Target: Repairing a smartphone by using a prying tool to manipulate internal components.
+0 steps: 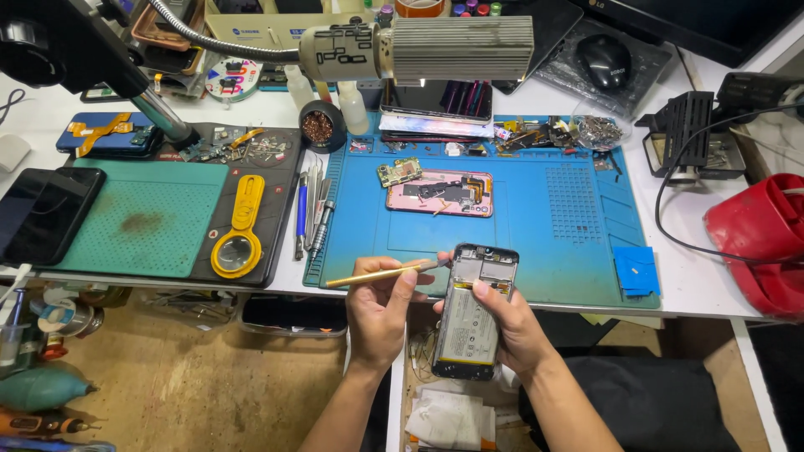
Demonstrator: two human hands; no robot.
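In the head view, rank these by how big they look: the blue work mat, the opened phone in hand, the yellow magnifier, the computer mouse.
1. blue work mat
2. opened phone, nearer the camera
3. yellow magnifier
4. computer mouse, farthest away

- Two hands: left hand (378,308), right hand (507,322)
- Two opened phones: one held (474,311), one pink (439,193)
- One brush (387,273)
- One yellow magnifier (239,228)
- One computer mouse (605,60)

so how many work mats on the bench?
2. A blue mat sits centre-right, under the pink phone frame; a green mat sits to its left, on a black tray beside the yellow magnifier. Clutter could hide others.
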